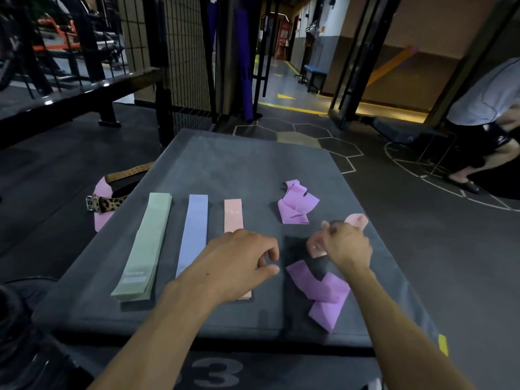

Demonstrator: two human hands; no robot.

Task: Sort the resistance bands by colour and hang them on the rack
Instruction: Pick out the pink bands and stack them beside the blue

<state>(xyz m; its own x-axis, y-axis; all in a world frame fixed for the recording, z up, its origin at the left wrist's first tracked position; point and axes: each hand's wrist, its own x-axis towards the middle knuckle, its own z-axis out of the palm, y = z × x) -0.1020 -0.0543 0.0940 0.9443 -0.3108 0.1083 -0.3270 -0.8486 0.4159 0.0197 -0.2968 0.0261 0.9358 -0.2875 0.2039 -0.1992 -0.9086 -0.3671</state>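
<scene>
Two hands over the grey bench [239, 164]: right hand [347, 246] pinches a pink band [357, 220]; left hand [239, 260] hovers loosely curled, empty, gym behind.

Matt grey vinyl-looking padded box top [239, 164]; flat green stretchy cloth band [146, 243]; at nine o'clock, leopard-print belt [108, 204] with shiny metal buckle.

green bands [143, 246] | blue band [194, 232] | pink band [233, 215] | purple bands [297, 205] | leopard-print belt [108, 203] | grey mat [239, 164]
</scene>
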